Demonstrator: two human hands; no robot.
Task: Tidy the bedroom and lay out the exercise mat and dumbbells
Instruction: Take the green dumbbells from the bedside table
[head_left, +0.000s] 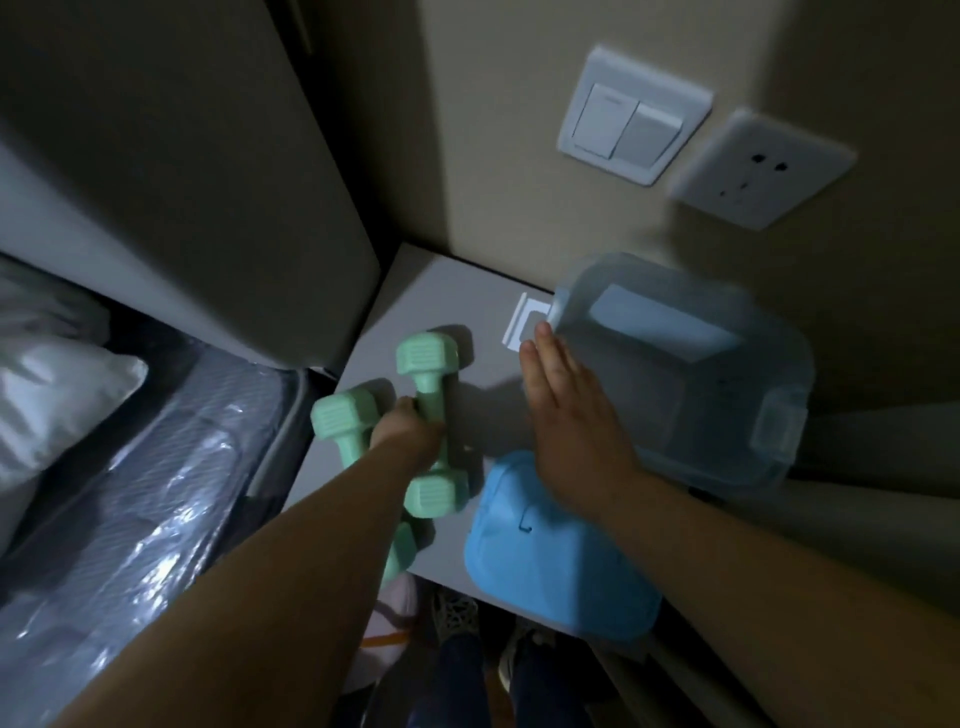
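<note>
A grey bedside table (415, 296) carries two green dumbbells (423, 395), a clear box (717, 395) and a blue lid (550, 566).

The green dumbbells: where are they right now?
In the head view, both green dumbbells are left of centre on the grey bedside cabinet, gripped in the left hand, with the blue lid to their right.

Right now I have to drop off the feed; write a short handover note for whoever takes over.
Left hand: grip closed round the handles of two mint-green dumbbells, at the bedside table.
Right hand: open, flat, holding nothing, beside the clear storage box.
Blue lid lies on the table's near edge.
Done: dumbbells in hand.
Left: carry them out and set them down; the exercise mat is not in view.
</note>
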